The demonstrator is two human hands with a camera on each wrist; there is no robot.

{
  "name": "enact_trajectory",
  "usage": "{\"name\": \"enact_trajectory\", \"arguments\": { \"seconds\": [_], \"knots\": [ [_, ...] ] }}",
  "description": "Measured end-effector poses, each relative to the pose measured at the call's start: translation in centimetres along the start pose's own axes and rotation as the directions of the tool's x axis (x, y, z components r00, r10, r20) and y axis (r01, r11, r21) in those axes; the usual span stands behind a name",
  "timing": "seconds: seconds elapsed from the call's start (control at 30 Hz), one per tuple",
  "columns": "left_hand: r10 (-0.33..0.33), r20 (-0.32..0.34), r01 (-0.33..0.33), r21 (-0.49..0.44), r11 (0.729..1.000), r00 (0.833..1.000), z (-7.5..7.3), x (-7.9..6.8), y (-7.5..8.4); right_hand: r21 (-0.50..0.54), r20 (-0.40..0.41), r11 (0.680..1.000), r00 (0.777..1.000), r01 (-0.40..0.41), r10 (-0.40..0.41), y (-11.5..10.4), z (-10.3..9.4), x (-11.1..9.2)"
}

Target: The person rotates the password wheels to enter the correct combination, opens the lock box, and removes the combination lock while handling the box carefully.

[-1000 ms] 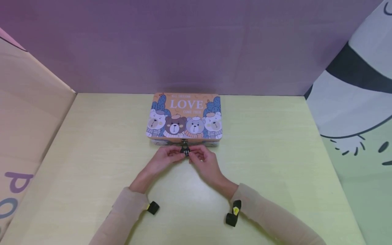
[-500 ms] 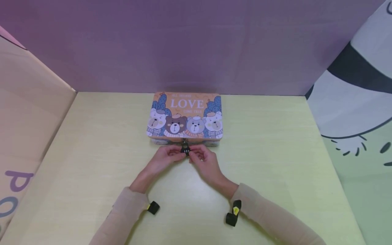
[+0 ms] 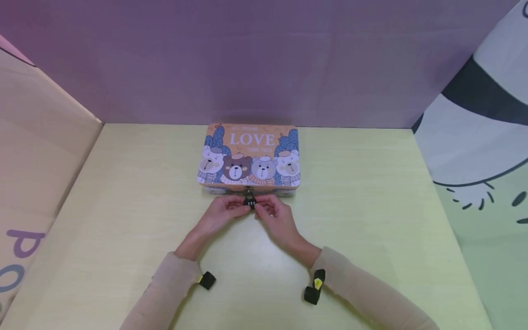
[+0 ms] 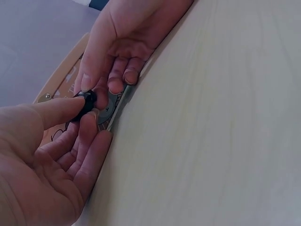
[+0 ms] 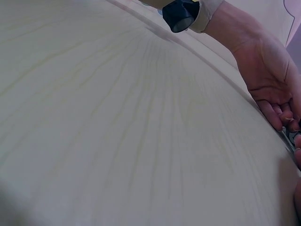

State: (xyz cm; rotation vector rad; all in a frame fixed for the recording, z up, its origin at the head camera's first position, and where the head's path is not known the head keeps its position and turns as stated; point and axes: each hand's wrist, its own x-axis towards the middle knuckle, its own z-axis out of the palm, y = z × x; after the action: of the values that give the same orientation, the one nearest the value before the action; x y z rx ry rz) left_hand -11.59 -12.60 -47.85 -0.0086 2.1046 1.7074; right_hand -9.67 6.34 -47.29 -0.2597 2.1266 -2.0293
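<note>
A small black combination padlock (image 3: 249,201) with pale digits is at the front clasp of a tin box (image 3: 251,158), whose lid shows cartoon bears and the word LOVE. From the left side my left hand (image 3: 222,211) pinches the padlock between thumb and fingers. My right hand (image 3: 279,221) pinches its other side. In the left wrist view both hands meet around the padlock (image 4: 86,104), and fingers cover much of it. At the right edge of the right wrist view the left hand (image 5: 268,70) appears, while the padlock is mostly hidden.
The box stands on a pale wood-grain table (image 3: 363,197), near the purple back wall (image 3: 264,59). Printed panels rise at the left and right. A black wrist camera (image 3: 207,280) sits on the left sleeve, another camera (image 3: 311,294) on the right one.
Both hands stay on the padlock in nearly the same pose. The padlock appears slightly tilted differently since a second ago; the box has not moved visibly.
</note>
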Motion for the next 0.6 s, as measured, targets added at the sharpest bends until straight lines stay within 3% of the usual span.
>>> {"name": "enact_trajectory", "arguments": {
  "seconds": [0.6],
  "knots": [
    [-0.015, -0.017, 0.015, 0.003, 1.000, 1.000, 0.16, -0.07, -0.07, -0.008, -0.001, 1.000, 1.000, 0.004, -0.004, -0.01, 0.01, 0.02]
  ]
}}
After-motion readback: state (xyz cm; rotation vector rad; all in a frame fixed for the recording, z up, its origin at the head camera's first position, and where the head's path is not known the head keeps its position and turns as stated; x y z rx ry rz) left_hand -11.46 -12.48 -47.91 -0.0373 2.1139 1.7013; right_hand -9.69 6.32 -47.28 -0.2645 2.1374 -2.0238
